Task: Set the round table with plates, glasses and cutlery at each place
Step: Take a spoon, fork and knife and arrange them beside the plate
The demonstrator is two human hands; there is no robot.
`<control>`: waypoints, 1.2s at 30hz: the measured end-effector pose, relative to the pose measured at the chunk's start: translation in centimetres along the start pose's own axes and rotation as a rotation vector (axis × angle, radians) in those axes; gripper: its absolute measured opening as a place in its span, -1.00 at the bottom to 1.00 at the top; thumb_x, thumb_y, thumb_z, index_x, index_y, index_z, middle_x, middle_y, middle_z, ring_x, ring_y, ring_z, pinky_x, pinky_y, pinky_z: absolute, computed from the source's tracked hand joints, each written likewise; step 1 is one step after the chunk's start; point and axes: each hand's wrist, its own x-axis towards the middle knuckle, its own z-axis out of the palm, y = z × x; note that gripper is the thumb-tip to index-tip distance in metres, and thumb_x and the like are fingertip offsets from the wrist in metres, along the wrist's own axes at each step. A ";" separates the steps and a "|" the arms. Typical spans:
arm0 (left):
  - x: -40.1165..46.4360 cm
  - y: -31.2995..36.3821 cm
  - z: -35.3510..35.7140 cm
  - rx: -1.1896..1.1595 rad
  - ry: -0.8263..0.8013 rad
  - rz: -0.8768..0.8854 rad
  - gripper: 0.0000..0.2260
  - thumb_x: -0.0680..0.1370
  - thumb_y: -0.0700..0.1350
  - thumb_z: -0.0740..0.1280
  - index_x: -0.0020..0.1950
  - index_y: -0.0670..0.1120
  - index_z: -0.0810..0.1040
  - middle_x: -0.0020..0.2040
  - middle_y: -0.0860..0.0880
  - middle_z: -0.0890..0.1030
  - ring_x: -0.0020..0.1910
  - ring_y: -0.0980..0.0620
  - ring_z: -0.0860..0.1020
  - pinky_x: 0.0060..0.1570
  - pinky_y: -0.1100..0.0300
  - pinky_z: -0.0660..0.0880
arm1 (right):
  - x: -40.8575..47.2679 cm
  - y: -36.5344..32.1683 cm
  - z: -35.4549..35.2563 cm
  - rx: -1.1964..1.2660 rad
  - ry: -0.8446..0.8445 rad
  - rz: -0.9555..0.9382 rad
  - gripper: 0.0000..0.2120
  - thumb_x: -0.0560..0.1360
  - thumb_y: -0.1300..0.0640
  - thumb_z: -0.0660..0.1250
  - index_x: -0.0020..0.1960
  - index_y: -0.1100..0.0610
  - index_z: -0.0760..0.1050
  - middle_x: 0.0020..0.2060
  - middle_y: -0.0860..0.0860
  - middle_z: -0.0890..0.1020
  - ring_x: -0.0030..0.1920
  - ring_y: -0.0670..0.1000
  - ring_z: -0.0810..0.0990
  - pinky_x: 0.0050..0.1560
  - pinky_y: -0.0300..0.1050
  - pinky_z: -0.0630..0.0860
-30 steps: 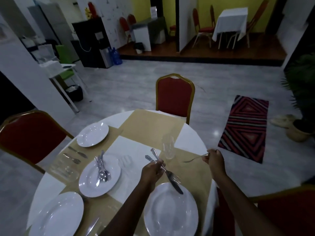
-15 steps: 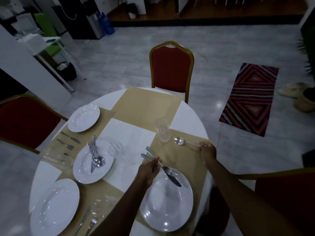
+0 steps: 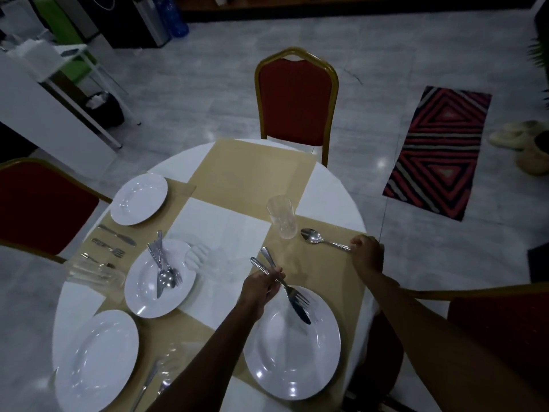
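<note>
The left hand (image 3: pixel 261 288) is curled tight around two handles at once, a fork (image 3: pixel 292 291) and a knife (image 3: pixel 298 310), held crossed so their working ends hang over the far rim of the near plate (image 3: pixel 292 355). The right hand (image 3: pixel 367 254) sits at the right edge of the tabletop (image 3: pixel 326 185), fingers bent over the handle end of a spoon (image 3: pixel 319 238); the spoon lies flat on the tan mat, bowl pointing toward the glass (image 3: pixel 282 217) that stands upright just beside it. I cannot tell whether those fingers actually pinch the handle or only rest on it.

Across the cloth to the left, a middle plate (image 3: pixel 142 295) carries a small heap of spare cutlery (image 3: pixel 163 269). Beyond it a small plate (image 3: pixel 139 199) has a knife and forks laid out beside it, and another large plate (image 3: pixel 95 361) sits at the near left edge. No writing or label is readable anywhere
</note>
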 end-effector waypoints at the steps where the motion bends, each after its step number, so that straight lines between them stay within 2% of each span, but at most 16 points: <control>1: -0.1 -0.1 0.1 0.016 -0.003 0.009 -0.87 0.48 -0.12 0.44 -0.05 -0.17 0.65 -0.07 -0.15 0.71 -0.15 0.06 0.64 -0.16 0.27 0.55 | -0.2 -0.3 -0.2 -0.038 0.020 -0.051 -0.90 0.42 0.31 0.31 -0.15 0.17 0.58 -0.05 0.12 0.57 0.01 0.21 0.48 -0.10 -0.11 0.38; 3: -0.4 -0.1 0.2 0.064 -0.018 0.031 -0.85 0.48 -0.14 0.43 -0.03 -0.20 0.66 -0.10 -0.16 0.70 -0.22 0.08 0.63 -0.17 0.29 0.55 | -0.7 -1.7 -0.5 -0.037 0.031 -0.149 -0.93 0.41 0.30 0.35 -0.14 0.19 0.59 -0.07 0.15 0.57 -0.02 0.21 0.50 -0.10 -0.04 0.47; 5: -0.5 -0.3 0.2 0.119 -0.046 0.050 -0.82 0.49 -0.15 0.42 0.00 -0.24 0.65 -0.11 -0.17 0.69 -0.26 0.10 0.61 -0.20 0.30 0.54 | -1.3 -3.9 -0.6 0.068 -0.062 -0.226 -0.96 0.40 0.28 0.39 -0.15 0.22 0.61 -0.13 0.14 0.62 -0.10 0.15 0.57 -0.12 -0.06 0.51; 8: -1.0 -0.1 0.3 0.224 -0.079 0.085 -0.84 0.47 -0.13 0.44 -0.05 -0.22 0.67 -0.07 -0.22 0.69 -0.19 0.03 0.59 -0.14 0.24 0.53 | -2.9 -7.9 -0.6 0.156 -0.346 -0.269 -0.89 0.41 0.18 0.43 -0.12 0.22 0.64 -0.18 0.06 0.67 -0.18 -0.01 0.57 -0.17 -0.19 0.46; 11: -1.5 0.3 0.4 0.336 -0.098 0.138 -0.84 0.48 -0.10 0.44 -0.07 -0.19 0.68 -0.09 -0.19 0.69 -0.20 0.02 0.59 -0.15 0.24 0.53 | -4.9 -11.1 -0.4 0.218 -0.622 -0.304 -0.86 0.43 0.14 0.43 -0.08 0.20 0.64 -0.20 0.04 0.66 -0.18 -0.05 0.58 -0.11 -0.17 0.49; 14: -2.4 0.7 0.4 0.393 -0.112 0.174 -0.82 0.48 -0.10 0.44 -0.05 -0.22 0.67 -0.09 -0.18 0.70 -0.23 0.05 0.61 -0.23 0.32 0.55 | -6.3 -12.9 -0.6 0.178 -0.709 -0.334 -0.83 0.41 0.11 0.45 -0.08 0.20 0.65 -0.21 0.00 0.66 -0.20 -0.07 0.60 -0.13 -0.20 0.52; 16: -2.9 0.8 0.3 0.425 -0.113 0.199 -0.81 0.49 -0.10 0.43 -0.05 -0.23 0.67 -0.11 -0.16 0.70 -0.26 0.08 0.62 -0.26 0.34 0.54 | -7.2 -13.5 -1.0 0.135 -0.737 -0.324 -0.81 0.41 0.07 0.46 -0.06 0.18 0.66 -0.28 -0.04 0.64 -0.29 -0.12 0.57 -0.27 -0.30 0.47; 20: -3.9 0.7 -0.3 0.450 -0.113 0.228 -0.83 0.48 -0.10 0.44 -0.08 -0.21 0.68 -0.19 -0.10 0.69 -0.31 0.13 0.61 -0.26 0.36 0.55 | -8.4 -13.6 -2.0 0.096 -0.759 -0.311 -0.83 0.43 0.04 0.44 -0.11 0.15 0.66 -0.38 -0.02 0.59 -0.41 -0.08 0.47 -0.40 -0.28 0.40; 23: -4.4 0.5 -0.9 0.468 -0.078 0.264 -0.82 0.45 -0.07 0.47 -0.14 -0.20 0.70 -0.26 -0.09 0.67 -0.33 0.08 0.58 -0.21 0.26 0.55 | -8.8 -13.3 -2.8 0.118 -0.734 -0.308 -0.83 0.44 0.06 0.42 -0.15 0.17 0.65 -0.41 0.01 0.56 -0.43 -0.06 0.44 -0.41 -0.26 0.38; 28: -4.0 0.5 -3.0 0.384 0.046 0.258 -0.86 0.47 -0.14 0.44 -0.14 -0.22 0.69 -0.31 -0.09 0.64 -0.45 0.17 0.55 -0.37 0.32 0.49 | -8.1 -11.6 -4.6 0.249 -0.608 -0.217 -0.83 0.48 0.10 0.37 -0.23 0.17 0.60 -0.42 0.05 0.53 -0.45 -0.05 0.39 -0.41 -0.24 0.35; 31: -3.5 0.3 -4.3 0.301 0.097 0.253 -0.84 0.54 -0.16 0.34 -0.11 -0.20 0.68 -0.24 -0.10 0.67 -0.35 0.09 0.59 -0.25 0.26 0.54 | -7.0 -9.6 -5.8 0.394 -0.493 -0.123 -0.84 0.50 0.16 0.34 -0.20 0.22 0.60 -0.38 0.09 0.54 -0.42 -0.04 0.40 -0.38 -0.21 0.36; 34: -3.2 0.0 -5.1 0.195 0.120 0.246 -0.73 0.59 -0.05 0.28 -0.17 -0.16 0.67 -0.29 -0.13 0.64 -0.29 -0.03 0.59 -0.12 0.14 0.52 | -6.0 -6.7 -6.5 0.526 -0.359 -0.034 -0.83 0.51 0.20 0.31 -0.17 0.28 0.59 -0.35 0.13 0.55 -0.38 -0.01 0.42 -0.31 -0.15 0.38; 36: -2.8 -0.3 -5.6 0.121 0.126 0.207 -0.72 0.58 -0.02 0.29 -0.15 -0.16 0.68 -0.30 -0.14 0.61 -0.27 -0.03 0.57 -0.09 0.13 0.51 | -5.9 -5.0 -6.6 0.588 -0.316 0.014 -0.84 0.50 0.22 0.30 -0.18 0.28 0.59 -0.38 0.12 0.53 -0.38 -0.01 0.42 -0.30 -0.15 0.38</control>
